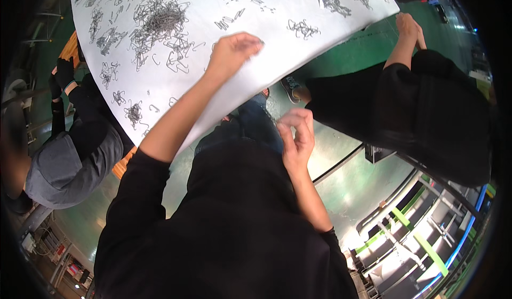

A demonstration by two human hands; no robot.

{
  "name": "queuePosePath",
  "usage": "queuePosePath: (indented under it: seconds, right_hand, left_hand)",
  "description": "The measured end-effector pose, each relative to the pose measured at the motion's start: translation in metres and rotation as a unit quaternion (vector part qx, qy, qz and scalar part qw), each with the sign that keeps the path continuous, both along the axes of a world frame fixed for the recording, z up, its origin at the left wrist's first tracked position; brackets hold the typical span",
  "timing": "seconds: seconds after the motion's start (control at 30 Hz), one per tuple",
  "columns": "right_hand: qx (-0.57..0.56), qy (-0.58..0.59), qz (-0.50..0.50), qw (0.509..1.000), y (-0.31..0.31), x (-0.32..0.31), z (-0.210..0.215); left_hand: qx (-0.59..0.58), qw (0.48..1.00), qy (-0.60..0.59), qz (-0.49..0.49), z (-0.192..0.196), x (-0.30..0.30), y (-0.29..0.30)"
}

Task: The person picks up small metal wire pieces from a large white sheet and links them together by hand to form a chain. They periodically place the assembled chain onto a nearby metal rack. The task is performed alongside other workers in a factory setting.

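Black sleeves (136,184) rise from the bottom of my view. Nearest, right of centre, the right hand (298,139) is below the edge of the white table (277,59), fingers bent narrowly toward the thumb; I can't tell whether it holds anything. Farther up, at upper centre, the left hand (232,53) is over the table, fingertips drawn together; blur keeps me from telling if they pinch a piece. Near it, to the right, lies a tangle of wire hooks (303,29); I judge each light, stiff, perhaps slick, hardly fragile, but prone to snag. I'd take one by a straight stretch near a free end. Beyond lie loose grey pieces (229,19), and a big heap (162,20) of hooks at upper left.
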State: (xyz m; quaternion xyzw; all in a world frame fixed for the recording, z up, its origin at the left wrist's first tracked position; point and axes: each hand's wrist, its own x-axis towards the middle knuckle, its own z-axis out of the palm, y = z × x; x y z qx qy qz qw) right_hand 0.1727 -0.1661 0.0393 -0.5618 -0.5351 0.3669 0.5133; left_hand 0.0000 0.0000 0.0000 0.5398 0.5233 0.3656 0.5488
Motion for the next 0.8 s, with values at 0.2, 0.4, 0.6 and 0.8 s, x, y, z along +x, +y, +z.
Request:
queuePosePath:
  seconds: [0.2, 0.4, 0.6, 0.8]
  right_hand:
    - [0.028, -0.036, -0.011, 0.999, -0.011, -0.019, 0.004]
    - [0.059, -0.009, -0.008, 0.998, -0.021, -0.032, -0.001]
    - [0.032, -0.012, 0.015, 0.999, -0.025, -0.036, -0.006]
    - [0.003, -0.075, 0.11, 0.991, 0.049, -0.029, -0.019]
  left_hand:
    - [-0.088, 0.985, -0.141, -0.034, 0.071, 0.007, -0.108]
    - [-0.064, 0.99, -0.124, -0.015, 0.086, -0.004, -0.138]
    - [0.1, 0.992, -0.078, -0.004, 0.073, -0.011, -0.153]
    - [0.17, 0.985, -0.018, -0.006, 0.058, -0.023, -0.162]
